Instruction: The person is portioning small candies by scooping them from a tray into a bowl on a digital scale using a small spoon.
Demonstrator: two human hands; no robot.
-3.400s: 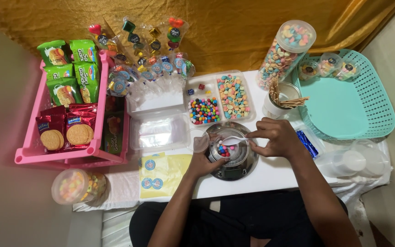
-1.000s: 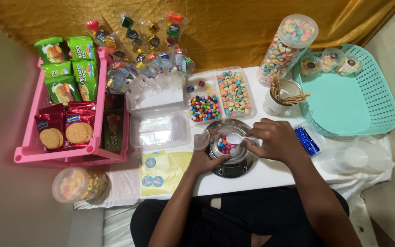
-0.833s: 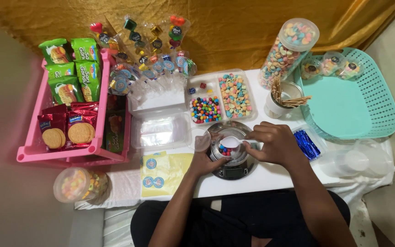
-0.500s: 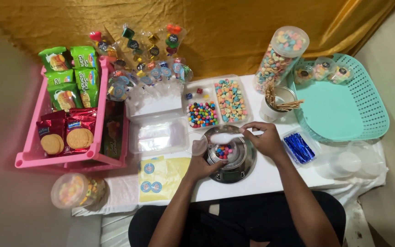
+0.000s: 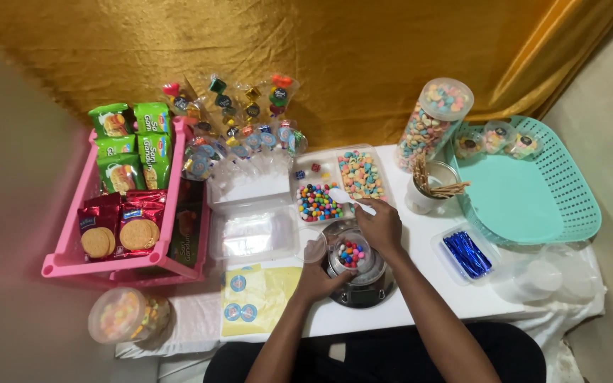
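My right hand [image 5: 381, 225] holds a white plastic spoon [image 5: 345, 198], its bowl over the divided clear tray of coloured candies [image 5: 333, 186]. My left hand [image 5: 318, 278] grips the side of a small clear cup [image 5: 352, 254] partly filled with round coloured candies. The cup stands on a round metal kitchen scale [image 5: 363, 285] at the table's front edge. A small clear lid [image 5: 313, 246] lies just left of the cup.
A pink rack [image 5: 118, 264] of biscuit packets stands at left, with an empty clear box [image 5: 253, 232] beside it. A sheet of round stickers [image 5: 259, 301], a tall candy jar [image 5: 431, 119], a cup of wooden sticks [image 5: 431, 186], a teal basket [image 5: 533, 191] and blue twist ties [image 5: 467, 254] surround the scale.
My right hand has lifted off the cup and moved up to the candy tray with the spoon. My left hand stays on the cup.
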